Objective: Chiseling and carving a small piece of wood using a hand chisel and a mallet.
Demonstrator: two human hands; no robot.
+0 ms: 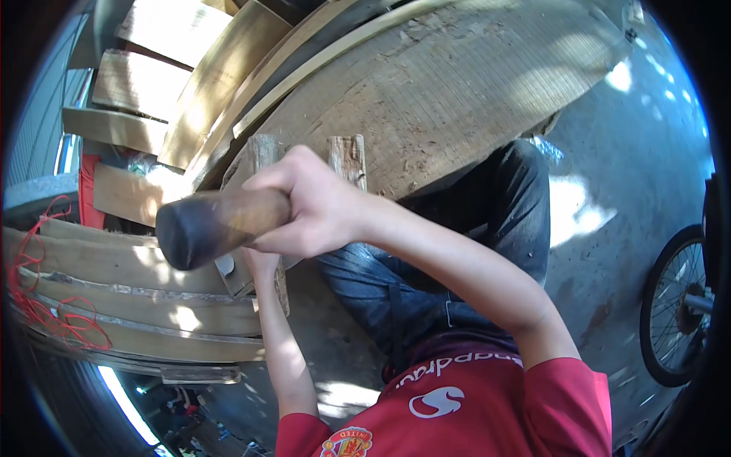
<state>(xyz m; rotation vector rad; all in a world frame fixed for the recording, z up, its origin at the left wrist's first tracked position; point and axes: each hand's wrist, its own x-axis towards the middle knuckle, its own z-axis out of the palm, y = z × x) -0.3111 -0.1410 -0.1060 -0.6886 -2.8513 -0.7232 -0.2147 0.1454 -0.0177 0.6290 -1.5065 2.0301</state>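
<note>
My right hand (316,202) is closed round a thick round wooden mallet (228,217) with a dark, blunt end, raised over the work and slightly blurred. Below it, my left hand (263,260) is mostly covered by the mallet and my right hand, so its fingers and anything in them are hidden. A small pale, shiny piece (225,265) shows beside the left hand; its kind is unclear. Two rough wood pieces stick out beyond my hands, one on the left (263,148) and a weathered one on the right (348,156).
A large worn wooden board (457,91) with chips on it lies ahead. Planks (221,84) are stacked at the far left, and more boards (137,263) lie at the left with a tangled red cord (72,324). A bicycle wheel (676,305) stands at the right on the concrete floor (601,251).
</note>
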